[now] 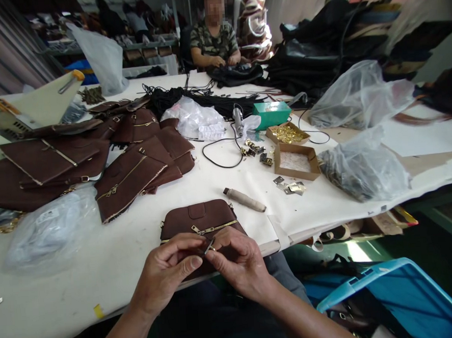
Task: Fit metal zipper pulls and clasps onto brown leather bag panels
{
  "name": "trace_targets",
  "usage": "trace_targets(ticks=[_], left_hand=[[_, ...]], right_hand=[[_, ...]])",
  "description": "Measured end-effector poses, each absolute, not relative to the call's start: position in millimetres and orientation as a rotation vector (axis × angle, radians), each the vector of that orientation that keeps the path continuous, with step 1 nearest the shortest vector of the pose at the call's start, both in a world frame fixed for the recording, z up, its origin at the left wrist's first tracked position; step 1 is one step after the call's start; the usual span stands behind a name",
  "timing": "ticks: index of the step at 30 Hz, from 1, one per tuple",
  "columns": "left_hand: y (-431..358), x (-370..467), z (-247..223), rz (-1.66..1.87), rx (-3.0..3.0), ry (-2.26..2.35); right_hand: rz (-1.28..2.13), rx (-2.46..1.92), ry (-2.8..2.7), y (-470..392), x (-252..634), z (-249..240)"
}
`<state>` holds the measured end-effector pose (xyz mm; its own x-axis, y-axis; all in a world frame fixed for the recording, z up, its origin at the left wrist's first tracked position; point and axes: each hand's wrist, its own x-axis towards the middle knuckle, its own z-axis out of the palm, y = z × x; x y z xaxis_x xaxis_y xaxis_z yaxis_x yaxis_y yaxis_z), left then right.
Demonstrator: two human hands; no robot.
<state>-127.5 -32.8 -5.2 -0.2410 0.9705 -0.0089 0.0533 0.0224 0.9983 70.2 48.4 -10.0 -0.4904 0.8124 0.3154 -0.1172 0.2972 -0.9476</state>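
A small metal fitting [209, 247] is pinched between the fingertips of my two hands; its exact kind is too small to make out. My left hand [170, 272] closes on its left side, thumb and fingers nearly together. From the right, my right hand [237, 260] grips the fitting with thumb and forefinger. Just behind my fingers, a brown leather bag [198, 216] with a gold zipper lies at the table's front edge, its near part covered by my hands. Beyond the bag's right side rests a wrapped tool handle [246, 199].
Brown leather pieces [134, 174] pile up at left beside a plastic bag [53, 225]. At right are a cardboard box [297, 174], metal plates [289, 185] and a plastic-wrapped bundle [365, 165]. A blue crate [403, 273] stands below. A person [214, 42] sits opposite, hands on black material.
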Motion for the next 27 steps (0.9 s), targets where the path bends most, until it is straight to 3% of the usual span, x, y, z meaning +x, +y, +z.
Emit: trace_targets(ticks=[5, 10, 15, 20, 27], left_hand=[[18.9, -173.4, -13.2, 0.928, 1.734, 2.09], [57.2, -188.4, -27.5, 0.322, 2.09, 2.167], [50.7, -184.3, -22.9, 0.363, 2.186, 2.169], [43.9, -181.8, -0.4, 0.36, 1.873, 2.211], [37.0, -183.3, 42.0, 0.385, 1.552, 1.7]], right_hand=[[1.263, -0.776, -1.762, 70.7, 58.8, -29.9], [1.16, -0.805, -1.912, 74.4, 52.7, -49.5], [1.085, -0.785, -1.942, 71.6, 53.0, -58.7], [1.08, -0.723, -1.897, 72.2, 54.4, -60.1], [1.162, -0.571, -1.812, 67.5, 57.4, -51.3]])
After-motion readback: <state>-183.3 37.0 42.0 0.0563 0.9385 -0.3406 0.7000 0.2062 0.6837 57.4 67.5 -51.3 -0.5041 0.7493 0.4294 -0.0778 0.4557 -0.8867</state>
